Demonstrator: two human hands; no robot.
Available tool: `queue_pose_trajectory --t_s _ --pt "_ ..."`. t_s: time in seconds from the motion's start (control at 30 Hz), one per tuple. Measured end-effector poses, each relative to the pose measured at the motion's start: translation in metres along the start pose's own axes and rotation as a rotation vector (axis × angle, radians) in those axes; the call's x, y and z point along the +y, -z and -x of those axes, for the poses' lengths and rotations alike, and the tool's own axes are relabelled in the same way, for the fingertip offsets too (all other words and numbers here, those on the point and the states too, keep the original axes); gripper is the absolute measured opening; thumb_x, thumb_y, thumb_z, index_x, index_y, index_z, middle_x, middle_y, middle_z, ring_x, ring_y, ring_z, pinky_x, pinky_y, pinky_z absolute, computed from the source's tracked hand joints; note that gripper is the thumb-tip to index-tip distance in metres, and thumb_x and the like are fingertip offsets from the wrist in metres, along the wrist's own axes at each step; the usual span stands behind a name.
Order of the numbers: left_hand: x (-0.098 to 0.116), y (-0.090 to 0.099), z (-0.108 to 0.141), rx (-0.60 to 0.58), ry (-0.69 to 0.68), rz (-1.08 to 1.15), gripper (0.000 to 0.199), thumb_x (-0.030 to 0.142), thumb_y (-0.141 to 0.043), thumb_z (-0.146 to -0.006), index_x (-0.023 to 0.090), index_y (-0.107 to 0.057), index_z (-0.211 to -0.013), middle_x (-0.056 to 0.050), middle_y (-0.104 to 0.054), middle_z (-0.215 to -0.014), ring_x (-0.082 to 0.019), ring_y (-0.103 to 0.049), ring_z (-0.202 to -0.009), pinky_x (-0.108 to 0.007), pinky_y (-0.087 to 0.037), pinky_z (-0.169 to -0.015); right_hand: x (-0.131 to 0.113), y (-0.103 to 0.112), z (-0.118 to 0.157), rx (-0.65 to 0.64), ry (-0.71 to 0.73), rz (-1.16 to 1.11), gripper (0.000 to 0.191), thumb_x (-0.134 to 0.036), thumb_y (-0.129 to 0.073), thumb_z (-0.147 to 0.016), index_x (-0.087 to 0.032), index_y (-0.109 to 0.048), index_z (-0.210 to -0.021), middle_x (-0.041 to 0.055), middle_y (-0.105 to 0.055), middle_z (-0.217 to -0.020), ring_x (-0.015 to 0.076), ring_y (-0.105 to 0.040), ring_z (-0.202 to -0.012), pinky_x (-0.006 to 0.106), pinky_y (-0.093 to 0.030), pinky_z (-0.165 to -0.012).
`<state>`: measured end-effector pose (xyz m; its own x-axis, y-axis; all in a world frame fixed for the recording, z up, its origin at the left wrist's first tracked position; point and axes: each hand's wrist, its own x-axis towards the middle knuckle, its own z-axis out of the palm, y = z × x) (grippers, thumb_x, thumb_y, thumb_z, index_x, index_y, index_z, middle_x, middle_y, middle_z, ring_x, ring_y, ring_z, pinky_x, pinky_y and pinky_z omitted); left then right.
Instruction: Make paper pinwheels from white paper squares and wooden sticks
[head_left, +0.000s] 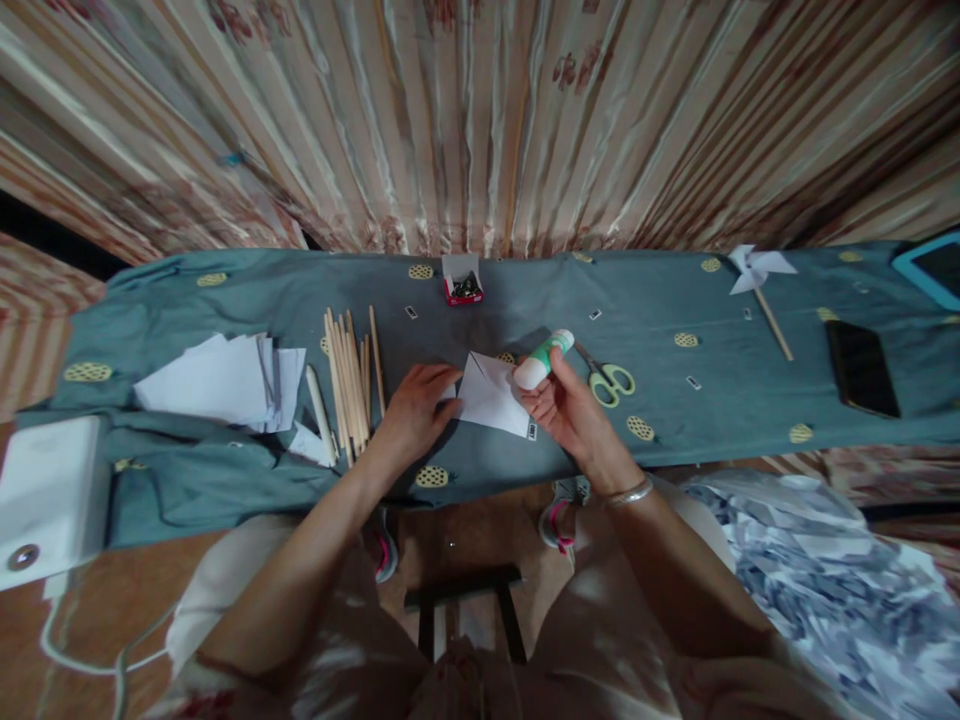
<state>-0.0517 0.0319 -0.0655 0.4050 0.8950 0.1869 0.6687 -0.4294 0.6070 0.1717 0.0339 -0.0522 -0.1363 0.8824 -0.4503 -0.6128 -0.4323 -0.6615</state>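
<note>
A white glue stick point(549, 357) with a green label is gripped in my right hand point(564, 405), tilted, just above the right side of a folded white piece of paper point(491, 397). My left hand point(421, 408) holds that paper at its left edge, with a bit of white showing between thumb and fingers. Whether the glue stick is capped I cannot tell. Right beside the glue stick lie scissors point(611, 384) with light green handles. To the left of my left hand are several wooden sticks point(349, 375).
A stack of white paper point(217, 385), a white pencil-like stick point(320, 410) and a paper scrap point(309, 444) lie left. A small red box point(465, 290) of metal pieces stands behind. Right are a paper pinwheel point(759, 270), a phone point(862, 370) and a blue-edged tablet point(934, 270).
</note>
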Motion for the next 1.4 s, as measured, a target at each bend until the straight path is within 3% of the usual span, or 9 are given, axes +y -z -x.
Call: queue_pose_trajectory --t_s 0.1,0.2,0.33,0.53,0.8,1.4 --pt "0.006 -0.002 0.000 0.023 -0.069 -0.125 0.040 0.031 -0.056 -0.094 0.013 -0.059 -0.129 -0.017 -0.060 -0.134 -0.031 -0.055 -0.123 -0.051 -0.046 -0.103 0.000 0.002 0.001 -0.002 0.053 0.116 0.039 -0.053 -0.084 -0.064 -0.021 -0.066 -0.077 -0.0021 -0.068 -0.069 0.0087 -0.056 -0.055 0.022 -0.048 -0.054" --pt "0.019 -0.003 0.004 0.067 -0.140 -0.252 0.043 0.034 -0.051 -0.097 0.015 -0.053 -0.135 -0.017 -0.049 -0.148 -0.032 -0.040 -0.140 -0.055 -0.035 -0.113 -0.003 0.004 0.001 0.028 0.211 0.341 0.036 -0.051 -0.083 -0.065 -0.021 -0.066 -0.076 -0.0026 -0.064 -0.066 0.0111 -0.055 -0.058 0.025 -0.047 -0.057" --pt "0.035 -0.012 0.014 0.003 -0.250 -0.371 0.035 0.029 -0.045 -0.100 0.020 -0.056 -0.132 -0.012 -0.050 -0.149 -0.028 -0.033 -0.146 -0.059 -0.015 -0.121 -0.004 0.008 0.003 0.048 0.446 0.686 0.034 -0.051 -0.078 -0.070 -0.022 -0.062 -0.076 -0.0033 -0.060 -0.066 0.0135 -0.054 -0.063 0.028 -0.045 -0.062" --pt "0.040 -0.031 0.023 -0.104 -0.274 -0.436 0.048 0.047 -0.052 -0.096 0.022 -0.053 -0.136 -0.017 -0.046 -0.151 -0.033 -0.029 -0.148 -0.069 -0.011 -0.117 -0.001 0.008 0.010 0.125 0.592 1.265 0.029 -0.048 -0.072 -0.079 -0.023 -0.060 -0.082 -0.0012 -0.061 -0.066 0.0163 -0.054 -0.060 0.031 -0.041 -0.061" --pt "0.036 -0.036 0.021 -0.114 -0.246 -0.417 0.050 0.050 -0.057 -0.092 0.026 -0.054 -0.136 -0.017 -0.042 -0.154 -0.035 -0.025 -0.149 -0.070 -0.008 -0.117 0.001 0.007 0.007 0.078 0.622 1.331 0.027 -0.048 -0.068 -0.082 -0.023 -0.062 -0.090 0.0021 -0.067 -0.073 0.0215 -0.061 -0.068 0.035 -0.046 -0.068" --pt "0.038 -0.038 0.020 -0.139 -0.177 -0.355 0.053 0.048 -0.062 -0.089 0.028 -0.054 -0.138 -0.015 -0.037 -0.157 -0.040 -0.025 -0.148 -0.068 -0.015 -0.117 0.003 0.006 0.004 0.071 0.655 1.414 0.032 -0.055 -0.064 -0.084 -0.024 -0.059 -0.088 0.0014 -0.064 -0.071 0.0201 -0.059 -0.064 0.033 -0.044 -0.062"
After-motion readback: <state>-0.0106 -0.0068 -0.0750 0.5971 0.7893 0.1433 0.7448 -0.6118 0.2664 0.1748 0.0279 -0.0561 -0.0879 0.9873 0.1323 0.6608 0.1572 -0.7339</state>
